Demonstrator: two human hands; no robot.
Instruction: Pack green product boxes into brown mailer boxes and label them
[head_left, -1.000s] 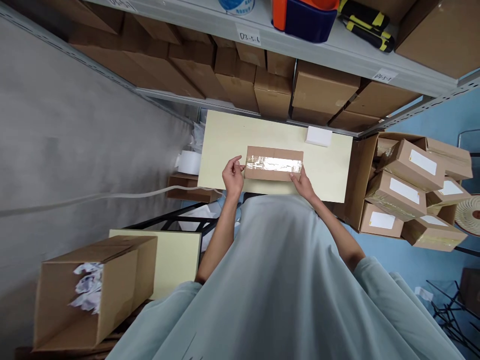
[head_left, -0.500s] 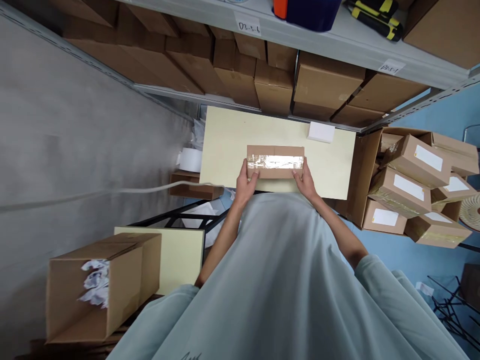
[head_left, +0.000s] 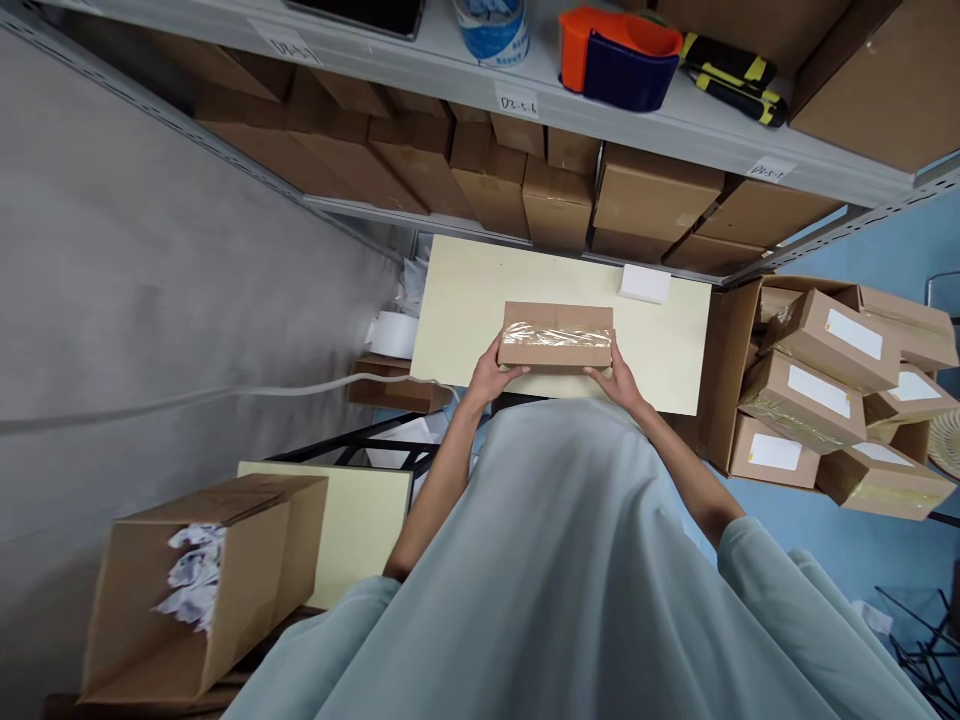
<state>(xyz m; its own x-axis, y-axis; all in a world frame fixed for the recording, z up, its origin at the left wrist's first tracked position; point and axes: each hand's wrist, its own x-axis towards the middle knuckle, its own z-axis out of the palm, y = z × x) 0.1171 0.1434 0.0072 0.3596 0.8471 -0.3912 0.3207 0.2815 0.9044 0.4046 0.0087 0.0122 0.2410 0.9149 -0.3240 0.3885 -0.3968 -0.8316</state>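
Note:
A small brown cardboard box (head_left: 556, 352) with shiny clear tape along its top is held level over the pale yellow table (head_left: 465, 290). My left hand (head_left: 493, 377) grips its left end, thumb along the near side. At the right end my right hand (head_left: 619, 378) holds it the same way. The fingers beneath and behind the box are partly hidden. Beyond the box, near the table's back edge, lies a stack of white labels or cards (head_left: 645, 284).
On my right a large carton (head_left: 731, 370) holds several taped boxes with white labels. A grey shelf (head_left: 442, 75) with cartons, a tape roll (head_left: 491, 30) and an orange-and-blue tool (head_left: 619, 58) spans the front. An open carton (head_left: 247, 580) with crumpled paper stands lower left.
The view has tilted up, showing more of the shelf. The box now tips a little, with its near side more visible, and both hands still hold its ends.

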